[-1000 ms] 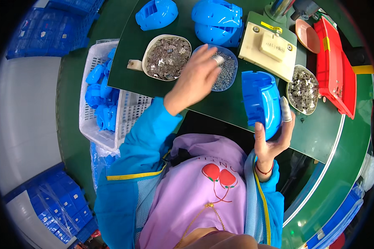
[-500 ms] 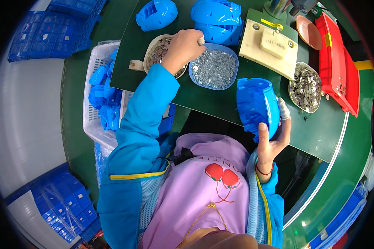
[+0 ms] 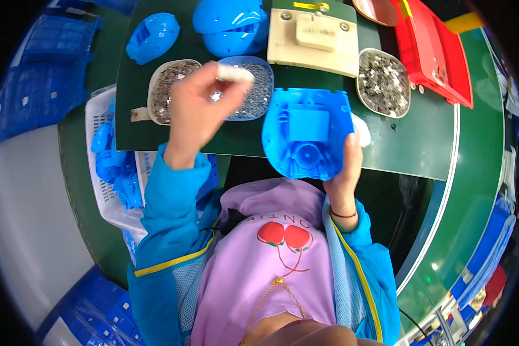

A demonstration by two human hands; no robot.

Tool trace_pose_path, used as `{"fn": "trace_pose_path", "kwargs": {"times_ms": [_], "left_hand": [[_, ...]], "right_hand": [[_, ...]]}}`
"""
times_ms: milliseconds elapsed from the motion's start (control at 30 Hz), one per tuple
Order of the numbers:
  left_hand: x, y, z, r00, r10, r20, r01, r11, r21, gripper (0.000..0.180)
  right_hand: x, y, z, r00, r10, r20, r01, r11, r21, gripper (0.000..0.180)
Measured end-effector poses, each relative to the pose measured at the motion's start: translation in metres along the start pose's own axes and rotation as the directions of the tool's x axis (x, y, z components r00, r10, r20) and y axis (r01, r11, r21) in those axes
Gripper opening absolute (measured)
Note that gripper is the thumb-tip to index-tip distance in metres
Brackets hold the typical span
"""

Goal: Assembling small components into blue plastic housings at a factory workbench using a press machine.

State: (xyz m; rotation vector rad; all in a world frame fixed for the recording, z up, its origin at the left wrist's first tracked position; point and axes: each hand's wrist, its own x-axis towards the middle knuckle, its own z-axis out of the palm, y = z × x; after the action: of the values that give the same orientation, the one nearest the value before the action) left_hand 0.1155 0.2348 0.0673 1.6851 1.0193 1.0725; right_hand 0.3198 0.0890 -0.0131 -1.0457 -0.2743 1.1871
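Note:
My right hand (image 3: 345, 172) grips a blue plastic housing (image 3: 308, 124) by its right side, thumb along the near face. The housing's hollow inside, with a raised rectangle and a round ring, faces me. My left hand (image 3: 197, 112) is raised over the dishes, blurred, with white-wrapped fingertips curled toward the thumb. A small shiny metal piece shows in its grasp; its exact shape is unclear. Below that hand stand a cream dish (image 3: 160, 92) of small metal parts and a blue dish (image 3: 260, 95) full of small silvery pieces.
Blue plastic shells (image 3: 153, 38) lie at the table's far left, with stacked ones (image 3: 230, 29) beside them. A cream fixture block (image 3: 282, 52) stands behind the housing. To the right are a dish of metal clips (image 3: 383, 83) and a red bin (image 3: 435, 49). A white basket (image 3: 101, 196) sits left.
My left hand has lifted off the dishes and come nearer me, fingers pinched. My right hand has turned the housing so its hollow inside faces me. The view has shifted right.

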Motion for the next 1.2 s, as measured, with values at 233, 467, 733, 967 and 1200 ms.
{"fn": "trace_pose_path", "kwargs": {"times_ms": [233, 467, 733, 967, 1200], "left_hand": [[-0.015, 0.001, 0.043, 0.959, 0.241, 0.147, -0.280, 0.883, 0.377, 0.018], [-0.015, -0.010, 0.055, 0.975, 0.176, 0.133, -0.212, 0.913, 0.350, 0.016], [-0.010, -0.016, 0.052, 0.988, 0.023, 0.156, -0.054, 0.979, 0.196, 0.022], [-0.006, -0.004, 0.052, 0.874, -0.368, 0.316, 0.450, 0.858, -0.247, 0.029], [-0.008, -0.010, 0.055, 0.904, -0.276, 0.326, 0.343, 0.924, -0.170, 0.035]], "right_hand": [[-0.007, -0.012, 0.023, 0.957, -0.205, 0.205, 0.255, 0.933, -0.255, 0.051], [-0.011, -0.008, 0.020, 0.905, -0.308, 0.293, 0.392, 0.872, -0.294, 0.051], [-0.010, -0.006, 0.015, 0.830, -0.391, 0.397, 0.539, 0.746, -0.392, 0.060], [-0.009, -0.005, 0.016, 0.832, -0.400, 0.385, 0.533, 0.768, -0.354, 0.061], [-0.005, 0.001, 0.006, 0.778, -0.452, 0.437, 0.619, 0.672, -0.406, 0.059]]}}
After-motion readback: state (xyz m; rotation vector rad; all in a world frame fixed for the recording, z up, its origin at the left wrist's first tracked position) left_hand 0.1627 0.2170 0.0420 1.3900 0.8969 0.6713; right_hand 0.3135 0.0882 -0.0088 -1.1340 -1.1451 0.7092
